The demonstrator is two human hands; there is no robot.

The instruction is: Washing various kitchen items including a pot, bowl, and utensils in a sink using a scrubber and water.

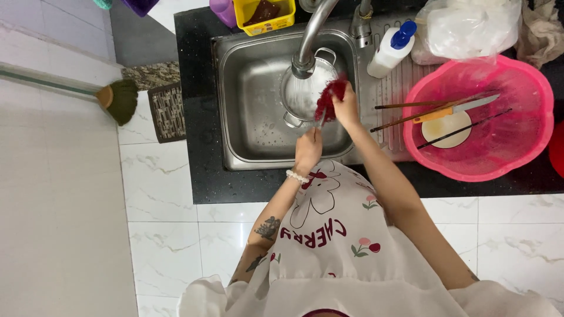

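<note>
both forearms reach toward twelve o'clock. the left hand (308, 149) is curled closed, a bead bracelet on its wrist. the right hand (345, 105), at one o'clock from it, is clenched too.

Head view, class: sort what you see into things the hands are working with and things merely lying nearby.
In use: red scrubbing cloth in right hand; thin utensil in left hand; steel pot; sink; tap.

Lying about: pink basin, knife, chopsticks, white bottle, broom.

White apron with cherry prints, bead bracelet, seemingly tattooed left forearm.
</note>
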